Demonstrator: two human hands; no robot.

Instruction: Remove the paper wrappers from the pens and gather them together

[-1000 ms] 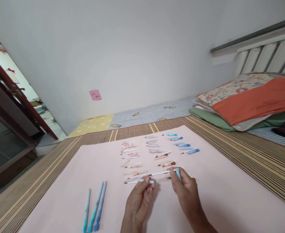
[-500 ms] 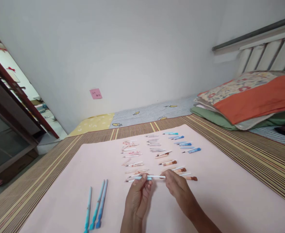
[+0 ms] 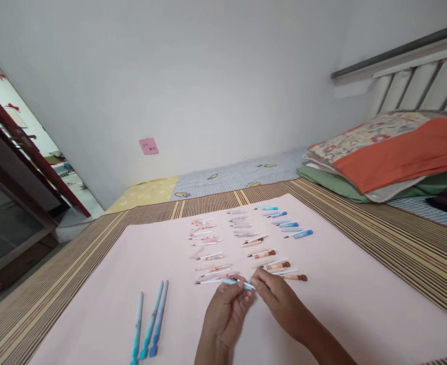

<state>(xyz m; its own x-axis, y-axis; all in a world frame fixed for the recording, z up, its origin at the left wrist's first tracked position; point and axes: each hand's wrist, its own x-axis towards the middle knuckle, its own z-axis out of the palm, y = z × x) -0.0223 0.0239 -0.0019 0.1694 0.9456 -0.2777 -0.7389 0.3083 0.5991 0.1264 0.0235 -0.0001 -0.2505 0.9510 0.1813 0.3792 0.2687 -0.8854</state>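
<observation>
My left hand [image 3: 229,304] pinches a light blue pen barrel [image 3: 229,281] between thumb and fingers. A pale tip end [image 3: 248,286] points right, toward my other hand. My right hand [image 3: 274,289] is closed close beside it, with a bit of a blue pen part [image 3: 250,279] showing at its fingertips; the rest is hidden by the fingers. Just beyond both hands lie sets of pen parts: pinkish ones with white refills [image 3: 213,269], and peach ones with brown ends [image 3: 295,277].
Three whole blue pens [image 3: 158,319] lie at the left on a pink sheet [image 3: 94,284]. Farther back are grey pen parts [image 3: 240,225] and blue pen parts [image 3: 303,233]. Folded bedding [image 3: 398,152] is piled at the right, and a striped mat [image 3: 341,218] lies beneath the sheet.
The white refill that stretched between my hands no longer shows at its full length. Both hands have come closer together, the left shifting slightly right.
</observation>
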